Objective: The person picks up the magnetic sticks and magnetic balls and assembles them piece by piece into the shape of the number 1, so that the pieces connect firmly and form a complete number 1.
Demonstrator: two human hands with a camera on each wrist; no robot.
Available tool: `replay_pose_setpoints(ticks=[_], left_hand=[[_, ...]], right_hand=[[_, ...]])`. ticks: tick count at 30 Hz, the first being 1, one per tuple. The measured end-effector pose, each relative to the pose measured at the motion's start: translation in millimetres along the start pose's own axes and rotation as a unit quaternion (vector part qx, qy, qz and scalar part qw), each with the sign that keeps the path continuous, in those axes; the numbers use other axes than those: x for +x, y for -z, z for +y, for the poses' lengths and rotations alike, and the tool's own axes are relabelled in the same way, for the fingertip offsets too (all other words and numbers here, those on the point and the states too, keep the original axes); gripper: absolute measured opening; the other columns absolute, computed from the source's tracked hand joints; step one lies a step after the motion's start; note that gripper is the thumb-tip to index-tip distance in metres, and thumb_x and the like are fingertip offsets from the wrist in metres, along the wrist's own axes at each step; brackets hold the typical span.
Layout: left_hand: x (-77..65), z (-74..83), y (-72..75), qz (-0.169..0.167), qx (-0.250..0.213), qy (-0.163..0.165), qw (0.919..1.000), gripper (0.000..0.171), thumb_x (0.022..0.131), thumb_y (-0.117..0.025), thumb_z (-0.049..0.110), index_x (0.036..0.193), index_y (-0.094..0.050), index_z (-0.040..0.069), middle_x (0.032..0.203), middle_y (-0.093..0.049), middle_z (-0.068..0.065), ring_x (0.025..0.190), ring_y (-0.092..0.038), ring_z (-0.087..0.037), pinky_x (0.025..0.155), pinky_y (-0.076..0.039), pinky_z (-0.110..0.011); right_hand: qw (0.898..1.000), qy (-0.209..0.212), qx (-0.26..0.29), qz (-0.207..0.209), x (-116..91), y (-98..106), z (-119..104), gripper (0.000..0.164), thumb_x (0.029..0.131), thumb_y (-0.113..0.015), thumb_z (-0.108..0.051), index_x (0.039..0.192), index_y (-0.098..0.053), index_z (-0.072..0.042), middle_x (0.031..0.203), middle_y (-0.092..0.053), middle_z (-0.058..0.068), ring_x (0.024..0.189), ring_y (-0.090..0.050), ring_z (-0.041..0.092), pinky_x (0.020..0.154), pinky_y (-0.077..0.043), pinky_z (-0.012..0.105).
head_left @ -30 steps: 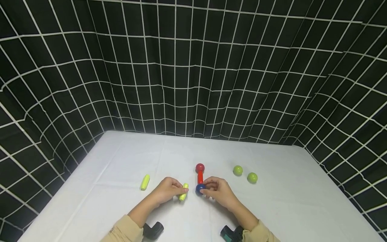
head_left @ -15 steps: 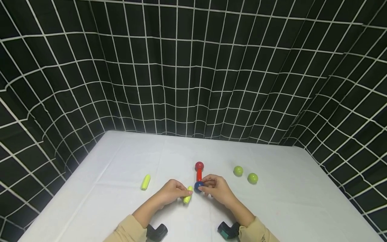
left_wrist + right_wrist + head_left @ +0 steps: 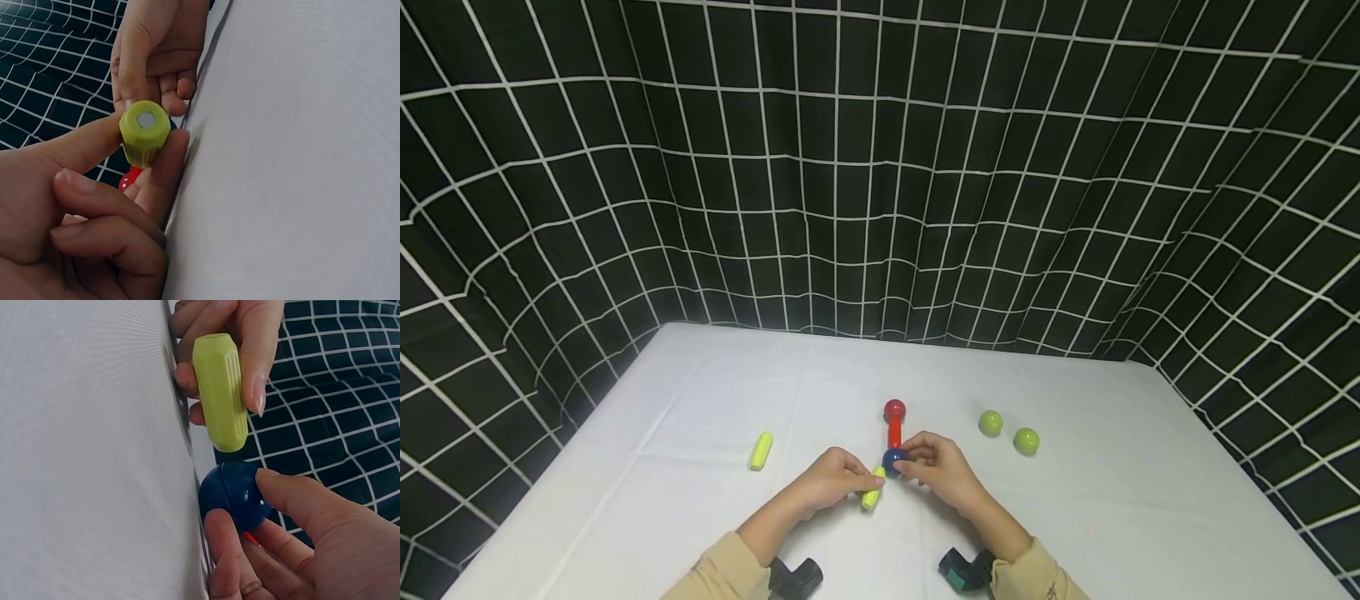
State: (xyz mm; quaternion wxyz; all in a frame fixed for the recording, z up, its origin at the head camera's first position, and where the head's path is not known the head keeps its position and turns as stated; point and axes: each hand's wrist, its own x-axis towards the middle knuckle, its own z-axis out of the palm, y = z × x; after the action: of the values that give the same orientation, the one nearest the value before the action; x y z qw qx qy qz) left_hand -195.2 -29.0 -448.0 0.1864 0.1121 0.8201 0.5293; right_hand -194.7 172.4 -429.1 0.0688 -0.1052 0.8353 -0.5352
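The left hand [image 3: 838, 479] pinches a yellow-green, many-sided plastic stick [image 3: 220, 394] between thumb and forefinger, its other fingers loosely bent. A grey round disc [image 3: 145, 120] is set in the stick's near end. In the head view the stick slants, its near end to the left and its far end to the right, just beside a glossy dark-blue ball [image 3: 234, 490]; the right wrist view shows a narrow gap between them.

The right hand [image 3: 943, 471] grips that ball from the right, thumb and fingertips on its surface. From the ball's far side a bright red stick [image 3: 895, 432] runs straight away to a glossy red ball [image 3: 894, 409], the three joined in a line near the middle of the white-covered table [image 3: 1075, 517].

A second yellow-green stick [image 3: 761, 451] lies apart on the left, beyond the left forearm. On the right, farther than the right hand, two glossy light-green balls sit near each other, one [image 3: 991, 422] slightly farther and to the left of the other [image 3: 1027, 441]. Both arms wear beige sleeves [image 3: 722, 567]. Black cloth with a white grid [image 3: 853, 192] hangs behind the table.
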Motion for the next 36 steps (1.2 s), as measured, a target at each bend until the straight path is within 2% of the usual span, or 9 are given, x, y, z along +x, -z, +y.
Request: replay_pose_setpoints(ticks=[7, 16, 29, 32, 36], left_hand=[[1.8, 1.2, -1.6, 0.003, 0.002, -0.006, 1.0, 0.03, 0.08, -0.07, 0.036, 0.076, -0.07, 0.006, 0.047, -0.046, 0.007, 0.04, -0.031, -0.004, 0.039, -0.028, -0.017], [5.1, 1.6, -0.9, 0.0, 0.007, -0.016, 0.9998, 0.028, 0.079, -0.07, 0.036, 0.077, -0.07, 0.008, 0.048, -0.048, 0.007, 0.038, -0.031, -0.004, 0.038, -0.027, -0.017], [5.8, 0.6, -2.5, -0.001, 0.003, -0.013, 0.9999, 0.028, 0.08, -0.07, 0.036, 0.079, -0.07, 0.008, 0.052, -0.052, 0.007, 0.039, -0.031, -0.004, 0.038, -0.028, -0.017], [5.2, 0.8, -2.4, -0.001, 0.001, -0.013, 0.9999, 0.029, 0.08, -0.07, 0.036, 0.079, -0.07, 0.008, 0.052, -0.052, 0.007, 0.038, -0.031, -0.004, 0.038, -0.028, -0.017], [4.7, 1.0, -2.3, -0.002, -0.003, -0.013, 0.9999, 0.029, 0.08, -0.07, 0.037, 0.079, -0.07, 0.008, 0.051, -0.051, 0.007, 0.038, -0.031, -0.003, 0.037, -0.027, -0.017]], right_hand=[[1.0, 0.0, -0.006, 0.0, -10.8, 2.4, -21.4, 0.025, 0.082, -0.067, -0.005, 0.101, -0.059, 0.009, 0.087, -0.066, 0.02, 0.063, -0.051, 0.01, 0.054, -0.042, 0.018], [1.0, 0.006, 0.0, -0.007, -9.7, 3.5, -18.3, 0.025, 0.082, -0.066, -0.004, 0.102, -0.058, 0.009, 0.089, -0.065, 0.024, 0.062, -0.05, 0.006, 0.053, -0.04, 0.016], [1.0, 0.004, -0.009, -0.005, -11.9, 2.0, -22.9, 0.025, 0.083, -0.066, -0.005, 0.102, -0.058, 0.009, 0.087, -0.066, 0.02, 0.066, -0.054, 0.011, 0.054, -0.042, 0.018], [1.0, 0.006, -0.009, -0.005, -9.1, 1.5, -16.8, 0.025, 0.083, -0.066, -0.005, 0.102, -0.058, 0.009, 0.086, -0.066, 0.02, 0.067, -0.056, 0.012, 0.054, -0.043, 0.019], [1.0, 0.007, -0.004, -0.004, 0.8, 0.0, 4.3, 0.026, 0.083, -0.068, -0.008, 0.102, -0.059, 0.006, 0.086, -0.067, 0.018, 0.066, -0.057, 0.011, 0.053, -0.042, 0.019]])
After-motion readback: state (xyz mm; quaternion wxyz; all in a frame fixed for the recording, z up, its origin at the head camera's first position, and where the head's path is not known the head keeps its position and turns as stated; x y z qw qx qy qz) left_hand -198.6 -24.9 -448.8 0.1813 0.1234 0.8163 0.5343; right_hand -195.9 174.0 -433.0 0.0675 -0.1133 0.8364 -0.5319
